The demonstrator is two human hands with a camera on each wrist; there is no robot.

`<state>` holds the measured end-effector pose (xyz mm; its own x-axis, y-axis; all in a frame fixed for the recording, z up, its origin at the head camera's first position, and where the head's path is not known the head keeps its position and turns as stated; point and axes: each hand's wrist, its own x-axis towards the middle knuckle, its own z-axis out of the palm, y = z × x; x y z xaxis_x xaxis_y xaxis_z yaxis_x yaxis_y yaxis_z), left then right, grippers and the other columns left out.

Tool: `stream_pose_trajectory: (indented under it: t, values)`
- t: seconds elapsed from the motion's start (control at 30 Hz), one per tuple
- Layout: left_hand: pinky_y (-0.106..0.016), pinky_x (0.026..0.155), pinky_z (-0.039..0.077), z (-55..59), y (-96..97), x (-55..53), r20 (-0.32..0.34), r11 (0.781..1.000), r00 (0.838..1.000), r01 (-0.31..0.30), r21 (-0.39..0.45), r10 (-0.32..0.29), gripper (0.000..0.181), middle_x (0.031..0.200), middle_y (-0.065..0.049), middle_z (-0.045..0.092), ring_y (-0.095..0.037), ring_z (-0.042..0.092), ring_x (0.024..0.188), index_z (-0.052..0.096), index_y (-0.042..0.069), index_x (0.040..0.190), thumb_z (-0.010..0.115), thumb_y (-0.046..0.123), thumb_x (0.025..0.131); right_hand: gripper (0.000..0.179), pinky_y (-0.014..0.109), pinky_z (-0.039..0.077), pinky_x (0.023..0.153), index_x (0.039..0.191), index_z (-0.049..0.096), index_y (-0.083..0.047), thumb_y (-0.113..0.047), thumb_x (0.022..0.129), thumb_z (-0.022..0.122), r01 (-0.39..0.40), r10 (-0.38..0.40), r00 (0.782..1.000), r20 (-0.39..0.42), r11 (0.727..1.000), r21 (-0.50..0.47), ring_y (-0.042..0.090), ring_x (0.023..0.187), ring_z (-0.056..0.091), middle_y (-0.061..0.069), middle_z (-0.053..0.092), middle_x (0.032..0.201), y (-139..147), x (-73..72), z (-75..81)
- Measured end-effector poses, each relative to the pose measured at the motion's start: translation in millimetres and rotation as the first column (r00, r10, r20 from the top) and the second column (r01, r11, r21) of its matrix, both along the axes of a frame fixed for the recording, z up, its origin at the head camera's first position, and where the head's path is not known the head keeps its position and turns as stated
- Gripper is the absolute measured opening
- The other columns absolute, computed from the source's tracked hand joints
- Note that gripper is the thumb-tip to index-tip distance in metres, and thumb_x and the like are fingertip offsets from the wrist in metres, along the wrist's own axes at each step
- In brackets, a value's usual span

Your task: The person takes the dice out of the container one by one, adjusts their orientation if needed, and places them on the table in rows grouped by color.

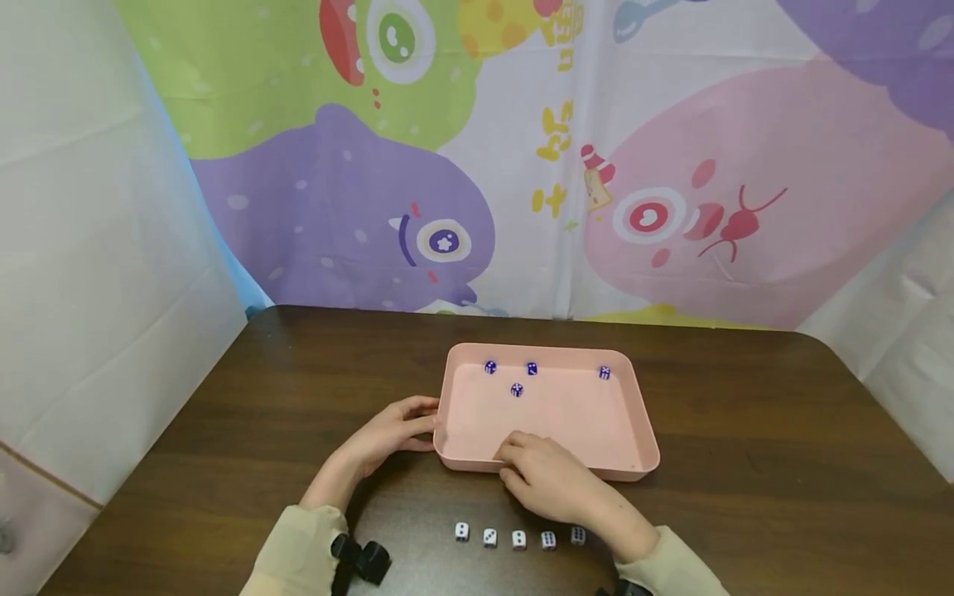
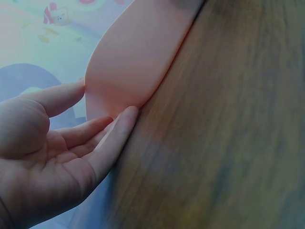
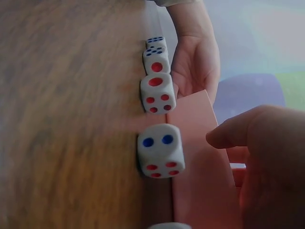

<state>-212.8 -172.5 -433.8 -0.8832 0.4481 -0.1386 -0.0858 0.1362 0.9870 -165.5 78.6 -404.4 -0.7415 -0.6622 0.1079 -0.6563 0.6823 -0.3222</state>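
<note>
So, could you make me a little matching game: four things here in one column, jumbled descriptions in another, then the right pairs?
Things:
1. White dice
2. Tray
3. Left-hand fingers
4. Blue dice

Descriptions:
A. Pink and rectangular
B. Spread out inside the tray
C. Lined up on the wooden table
D. Touching the tray's left end

Pairs: 1-C, 2-A, 3-D, 4-B

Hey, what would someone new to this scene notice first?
Probably the bright cartoon backdrop beyond the dark table. Then the pink tray on that table, with four blue dice inside toward its far side, and five white dice lined up outside it, on the near side.
</note>
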Motion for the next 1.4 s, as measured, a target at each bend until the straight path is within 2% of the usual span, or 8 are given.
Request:
stream_pose_trajectory:
  t: [0.23,0.4,0.5,0.67,0.87,1.17,1.4]
  values:
    - [-0.039,0.086,0.051,-1.3,0.6,-0.1,0.007,1.0,1.0,-0.011,-0.004,0.011,0.049,0.125,-0.029,0.042,-0.022,0.055,0.102,0.033,-0.013,0.13,0.05,0.014,0.093,0.013,0.027,0.05,0.073,0.087,0.066,-0.011,-0.016,0.089,0.055,0.036,-0.036,0.999,-0.004,0.993,-0.11,0.008,0.078,0.055,-0.004,0.056,0.083,0.7,0.0,-1.5]
    - [-0.039,0.086,0.051,-0.5,1.6,-0.5,0.006,1.0,1.0,-0.006,-0.007,0.007,0.048,0.125,-0.028,0.042,-0.022,0.055,0.102,0.034,-0.013,0.129,0.05,0.014,0.093,0.015,0.025,0.05,0.074,0.087,0.066,-0.013,-0.02,0.091,0.053,0.068,-0.072,0.997,-0.021,0.986,-0.153,0.005,0.08,0.055,-0.007,0.057,0.086,1.4,0.2,-1.0]
    - [-0.039,0.086,0.051,-0.1,1.6,-0.7,0.006,1.0,1.0,-0.013,-0.007,0.013,0.048,0.124,-0.028,0.043,-0.022,0.055,0.101,0.034,-0.013,0.129,0.05,0.014,0.093,0.013,0.024,0.05,0.075,0.088,0.066,-0.013,-0.02,0.09,0.054,0.072,-0.082,0.996,-0.038,0.975,-0.212,0.006,0.081,0.056,-0.007,0.057,0.088,1.3,-0.1,2.0]
    - [-0.039,0.086,0.051,0.4,1.4,-1.1,0.007,1.0,1.0,-0.017,-0.008,0.017,0.048,0.124,-0.028,0.043,-0.022,0.055,0.101,0.034,-0.013,0.13,0.05,0.014,0.093,0.005,0.026,0.051,0.075,0.087,0.065,-0.011,-0.01,0.084,0.06,0.053,-0.091,0.99,-0.11,0.95,-0.307,0.008,0.084,0.057,-0.005,0.058,0.09,2.2,-0.1,7.1]
    - [-0.04,0.086,0.051,-0.1,1.2,-0.6,0.006,1.0,1.0,-0.009,-0.001,0.009,0.05,0.124,-0.028,0.042,-0.022,0.055,0.102,0.033,-0.014,0.13,0.05,0.015,0.093,0.014,0.024,0.05,0.072,0.084,0.063,-0.012,0.001,0.079,0.063,0.023,-0.094,0.981,-0.167,0.923,-0.383,0.007,0.083,0.056,-0.006,0.059,0.088,1.5,1.8,8.6]
    - [-0.04,0.086,0.051,-0.5,0.8,0.2,0.009,1.0,1.0,-0.01,-0.004,0.01,0.05,0.125,-0.029,0.042,-0.023,0.055,0.102,0.033,-0.014,0.13,0.051,0.014,0.093,0.017,0.021,0.051,0.071,0.091,0.062,-0.01,-0.001,0.078,0.064,-0.047,-0.04,0.979,-0.199,0.91,-0.412,0.007,0.081,0.058,-0.004,0.06,0.089,-3.2,11.0,14.5]
    - [-0.041,0.086,0.051,-1.1,1.0,-0.5,0.003,1.0,1.0,-0.001,0.002,0.001,0.05,0.125,-0.029,0.042,-0.023,0.055,0.101,0.033,-0.014,0.13,0.05,0.015,0.093,0.015,0.023,0.049,0.073,0.089,0.064,-0.014,-0.005,0.077,0.064,-0.076,0.005,0.979,-0.205,0.937,-0.341,0.006,0.08,0.056,-0.008,0.061,0.088,-6.9,17.5,18.6]
